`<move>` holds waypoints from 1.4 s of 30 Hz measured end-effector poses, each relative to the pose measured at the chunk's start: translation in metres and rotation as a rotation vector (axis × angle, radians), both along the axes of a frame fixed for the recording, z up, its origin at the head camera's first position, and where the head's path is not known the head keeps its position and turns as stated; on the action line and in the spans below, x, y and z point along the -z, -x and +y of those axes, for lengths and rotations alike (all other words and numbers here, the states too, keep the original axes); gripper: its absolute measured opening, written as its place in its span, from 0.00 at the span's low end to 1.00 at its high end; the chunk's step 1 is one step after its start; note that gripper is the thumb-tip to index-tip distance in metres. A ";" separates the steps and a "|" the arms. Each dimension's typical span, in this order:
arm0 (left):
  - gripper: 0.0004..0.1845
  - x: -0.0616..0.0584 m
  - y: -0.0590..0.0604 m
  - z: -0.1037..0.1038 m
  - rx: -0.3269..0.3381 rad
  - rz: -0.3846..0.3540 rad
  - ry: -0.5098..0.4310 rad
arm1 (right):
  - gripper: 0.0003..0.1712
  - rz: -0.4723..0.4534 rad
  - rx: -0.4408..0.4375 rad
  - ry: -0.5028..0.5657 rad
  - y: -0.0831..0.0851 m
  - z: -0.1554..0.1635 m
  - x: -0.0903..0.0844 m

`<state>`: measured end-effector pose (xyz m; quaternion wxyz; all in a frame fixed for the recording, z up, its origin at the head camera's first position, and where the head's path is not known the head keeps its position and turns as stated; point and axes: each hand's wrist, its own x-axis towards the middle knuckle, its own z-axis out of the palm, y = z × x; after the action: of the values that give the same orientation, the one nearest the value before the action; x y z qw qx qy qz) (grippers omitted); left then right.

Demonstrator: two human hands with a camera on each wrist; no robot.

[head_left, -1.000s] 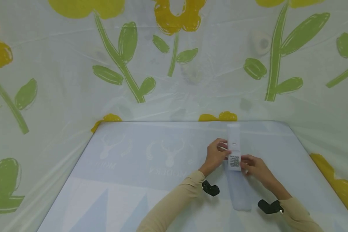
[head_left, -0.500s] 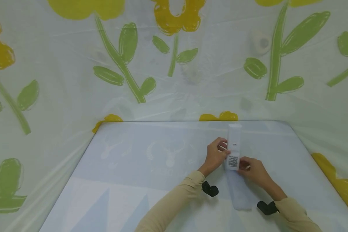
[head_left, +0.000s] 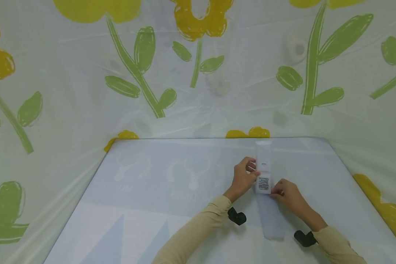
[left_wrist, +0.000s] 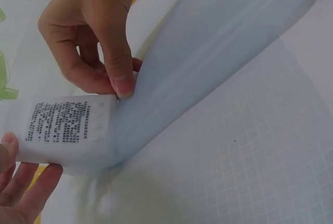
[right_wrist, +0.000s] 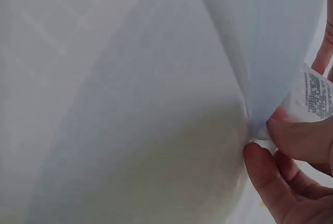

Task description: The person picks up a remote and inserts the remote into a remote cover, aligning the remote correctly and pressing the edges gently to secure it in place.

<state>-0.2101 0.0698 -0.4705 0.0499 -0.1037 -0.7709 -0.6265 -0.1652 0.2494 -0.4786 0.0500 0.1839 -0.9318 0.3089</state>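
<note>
The left hand (head_left: 242, 179) grips a white remote control (head_left: 263, 157), thumb on top, its printed label (left_wrist: 58, 122) facing up. The right hand (head_left: 289, 194) pinches the translucent sleeve's edge (right_wrist: 255, 131) — right at the remote's near corner. These 2 things are over the table's (head_left: 145, 176) right half, the sleeve extending toward the person.

The labelled block (head_left: 263, 154) gripped by the left hand (head_left: 242, 179) looked like smooth, satin plastic. Film sleeve (left_wrist: 208, 47), pinched by the right hand (head_left: 289, 196): thin, translucent, softly sheened plastic. Beneath both grips, the tabletop (head_left: 305, 165) appeared smooth, faintly glossy. Beyond them, curtain (head_left: 241, 102): thin, wrinkled sheeting. Behind, shirt sleeves (head_left: 198, 229) were matt cloth.
</note>
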 end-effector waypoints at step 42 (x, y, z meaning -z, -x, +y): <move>0.49 0.008 0.009 -0.016 0.264 -0.130 0.225 | 0.61 -0.389 -0.186 0.423 0.028 0.016 0.009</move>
<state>-0.2192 0.0542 -0.4787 -0.0944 -0.1682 -0.8174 -0.5428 -0.1936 0.2652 -0.4879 -0.1205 0.1913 -0.8181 0.5287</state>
